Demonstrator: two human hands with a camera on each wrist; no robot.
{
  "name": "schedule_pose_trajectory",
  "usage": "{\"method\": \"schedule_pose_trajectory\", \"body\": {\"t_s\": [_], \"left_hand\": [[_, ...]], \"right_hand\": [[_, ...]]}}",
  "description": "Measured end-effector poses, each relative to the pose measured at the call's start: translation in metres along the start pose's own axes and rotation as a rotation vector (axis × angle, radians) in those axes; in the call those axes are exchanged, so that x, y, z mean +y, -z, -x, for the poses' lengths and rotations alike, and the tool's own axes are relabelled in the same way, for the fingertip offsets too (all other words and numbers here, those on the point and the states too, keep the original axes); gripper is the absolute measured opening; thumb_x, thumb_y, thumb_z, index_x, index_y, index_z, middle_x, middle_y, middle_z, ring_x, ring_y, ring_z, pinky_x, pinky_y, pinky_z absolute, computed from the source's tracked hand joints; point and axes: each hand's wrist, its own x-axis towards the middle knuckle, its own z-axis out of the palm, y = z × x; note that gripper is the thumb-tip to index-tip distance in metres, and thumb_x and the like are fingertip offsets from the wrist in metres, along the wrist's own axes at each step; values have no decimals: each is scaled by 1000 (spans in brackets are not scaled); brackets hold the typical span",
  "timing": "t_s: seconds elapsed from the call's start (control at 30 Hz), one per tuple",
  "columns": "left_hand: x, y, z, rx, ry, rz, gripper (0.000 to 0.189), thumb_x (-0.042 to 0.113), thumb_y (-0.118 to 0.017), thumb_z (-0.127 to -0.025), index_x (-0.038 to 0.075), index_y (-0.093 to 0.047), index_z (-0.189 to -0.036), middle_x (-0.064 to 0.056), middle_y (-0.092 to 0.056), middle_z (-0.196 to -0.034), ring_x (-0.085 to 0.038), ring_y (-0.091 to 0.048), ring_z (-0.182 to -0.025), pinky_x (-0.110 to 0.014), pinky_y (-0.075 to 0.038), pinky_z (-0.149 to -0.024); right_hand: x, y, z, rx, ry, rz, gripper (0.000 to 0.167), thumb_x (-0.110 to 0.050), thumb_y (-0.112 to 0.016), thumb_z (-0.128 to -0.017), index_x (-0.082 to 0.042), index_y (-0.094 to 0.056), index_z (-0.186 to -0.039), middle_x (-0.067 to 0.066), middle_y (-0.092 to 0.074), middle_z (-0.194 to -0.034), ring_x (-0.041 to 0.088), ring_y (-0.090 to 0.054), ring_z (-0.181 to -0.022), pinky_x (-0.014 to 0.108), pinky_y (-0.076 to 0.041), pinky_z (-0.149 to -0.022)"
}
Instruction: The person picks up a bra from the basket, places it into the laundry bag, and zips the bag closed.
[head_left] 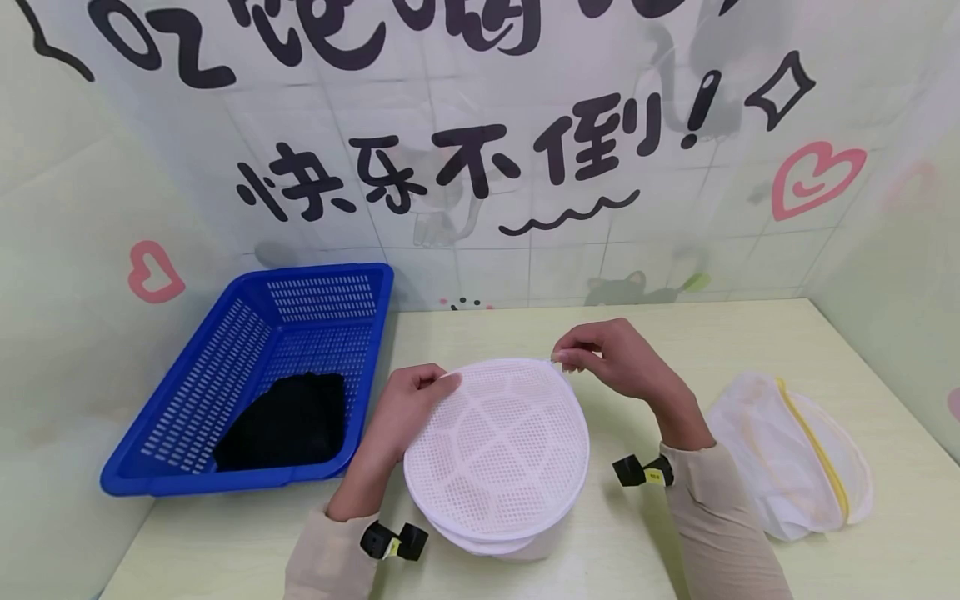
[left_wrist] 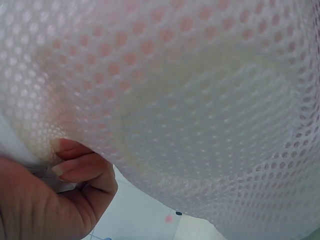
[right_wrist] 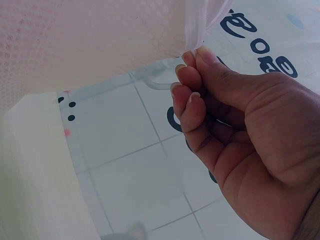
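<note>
White mesh bag [head_left: 498, 450], round top spread flat, pale web-like lines across it. Top faces up, about mid-worktop [head_left: 480, 333], short of the back edge.

A blue basket [head_left: 207, 383] holds black cloth [head_left: 291, 421].

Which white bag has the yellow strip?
The bag at the far right; the round one, held by the left hand and right hand, has no such strip.
</note>
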Motion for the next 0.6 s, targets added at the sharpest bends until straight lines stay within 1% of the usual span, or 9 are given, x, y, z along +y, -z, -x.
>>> {"method": "schedule_pose_trajectory", "body": {"t_s": [0.4, 0.6], "left_hand": [[-1, -1, 0, 5, -4, -1, 20, 17, -65, -90, 1, -67, -77, -6, -55, -65, -21, -50, -61, -28, -40, -53], [0, -1, 0, 10, 1, -11, 21, 18, -65, -90, 2, -68, -77, -6, -57, -67, -21, -51, -62, -29, -40, -54]], "right_hand": [[1, -1, 0, 6, 8, -2, 4, -7, -69, -88, -9, -73, -87, -10, -65, -76, 8, -61, -66, 28, -46, -55], [-1, 0, 0, -1, -3, -8, 5, -8, -68, -89, -9, -72, -87, -10, -65, -75, 9, -60, -66, 30, -46, -55]]}}
